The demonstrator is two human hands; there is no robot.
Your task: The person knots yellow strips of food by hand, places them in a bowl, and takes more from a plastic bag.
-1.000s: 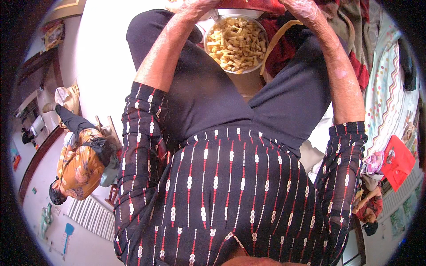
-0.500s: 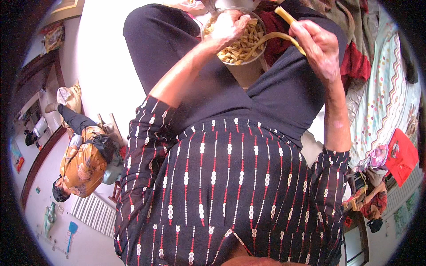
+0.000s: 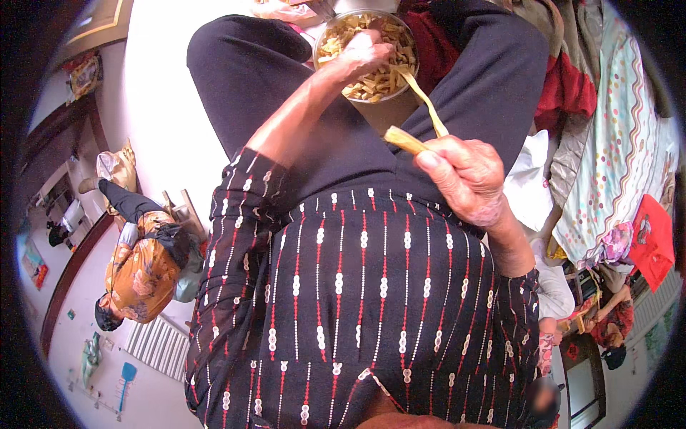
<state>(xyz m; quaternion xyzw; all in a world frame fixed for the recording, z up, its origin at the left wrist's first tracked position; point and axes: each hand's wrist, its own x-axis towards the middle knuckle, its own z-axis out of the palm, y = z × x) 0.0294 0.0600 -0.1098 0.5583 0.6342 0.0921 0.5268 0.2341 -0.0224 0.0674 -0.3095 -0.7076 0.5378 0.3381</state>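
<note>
The right hand (image 3: 464, 179) has come in close before the waist; half a second ago it was farther out, over the right thigh. Its thumb and fingers are clamped on the yellowish strip (image 3: 427, 104), whose blunt end juts toward ten o'clock while the thinner length leads toward eleven o'clock, into the bowl (image 3: 375, 101). That length arched sideways in the earlier frame and now runs straighter. Beyond, with the right hand at its five o'clock, the left hand (image 3: 366, 53) stays in the bowl with fingers bent; whether they pinch anything cannot be told, as the fingertips are hidden. The strip's far part lies just beside it, on its four o'clock side, among cut pieces (image 3: 334, 46). The bowl sits between the knees of the dark trousers (image 3: 321, 150), with red cloth (image 3: 436, 43) at one o'clock. Farther off, a spotted sheet (image 3: 607, 157) and a red bag (image 3: 654, 243) lie toward three o'clock, one person in an orange top (image 3: 146, 257) toward nine, another in red (image 3: 616, 318) toward four.
</note>
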